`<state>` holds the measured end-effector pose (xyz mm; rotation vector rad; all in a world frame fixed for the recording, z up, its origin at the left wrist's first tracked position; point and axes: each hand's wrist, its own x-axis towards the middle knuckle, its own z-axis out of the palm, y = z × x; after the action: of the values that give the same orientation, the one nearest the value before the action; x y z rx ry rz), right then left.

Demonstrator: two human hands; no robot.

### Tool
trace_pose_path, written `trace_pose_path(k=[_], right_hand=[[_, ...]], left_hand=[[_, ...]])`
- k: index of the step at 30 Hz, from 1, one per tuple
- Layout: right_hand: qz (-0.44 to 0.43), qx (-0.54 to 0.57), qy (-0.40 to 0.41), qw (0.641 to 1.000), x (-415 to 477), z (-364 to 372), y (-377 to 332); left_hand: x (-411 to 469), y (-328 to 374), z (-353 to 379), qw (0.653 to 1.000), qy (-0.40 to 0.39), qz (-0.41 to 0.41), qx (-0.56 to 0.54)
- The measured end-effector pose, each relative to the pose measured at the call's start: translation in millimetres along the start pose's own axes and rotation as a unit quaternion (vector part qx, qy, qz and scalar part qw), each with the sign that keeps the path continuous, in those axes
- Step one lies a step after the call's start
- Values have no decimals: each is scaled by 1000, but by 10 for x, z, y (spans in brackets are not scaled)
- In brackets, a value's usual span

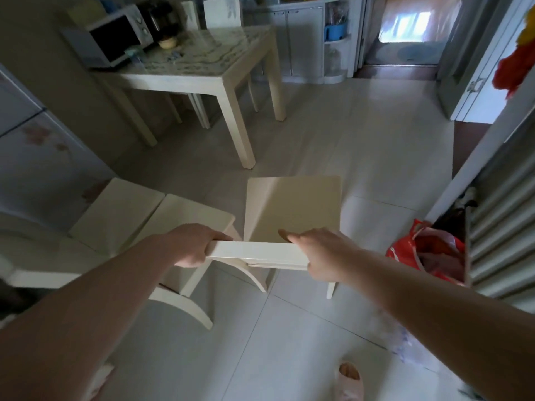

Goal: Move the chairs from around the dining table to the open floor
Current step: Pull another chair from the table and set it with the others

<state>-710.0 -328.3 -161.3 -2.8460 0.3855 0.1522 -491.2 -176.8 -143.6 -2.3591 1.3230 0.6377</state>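
Observation:
I hold a cream chair (292,206) by the top rail of its back, over the tiled floor in front of me. My left hand (194,244) grips the rail's left end and my right hand (315,256) grips its right end. Two more cream chairs (115,209) stand side by side to the left of it, touching each other. The dining table (220,76) stands further back at the upper left. Two chairs (223,11) remain at the table's far side, with only their backs showing.
A microwave (115,36) and a kettle sit on the table. A fridge (34,157) stands at the left. A red plastic bag (428,250) lies by the radiator at the right. Open tiled floor (362,134) stretches toward a doorway at the upper right.

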Motion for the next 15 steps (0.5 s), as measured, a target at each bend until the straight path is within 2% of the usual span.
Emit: trace_pose_path(k=[5,10,15], right_hand=[[17,26,13,999,-84,162,-590],[46,47,-14,998,-60,253,-1094],[6,31,-22,999,-54,425,-1736]], left_hand=[[-318,-373,212,1000,-5,5,12],[-564,-744,312,999,-22,14,29],[-878,-1149,496,997,-35,25,57]])
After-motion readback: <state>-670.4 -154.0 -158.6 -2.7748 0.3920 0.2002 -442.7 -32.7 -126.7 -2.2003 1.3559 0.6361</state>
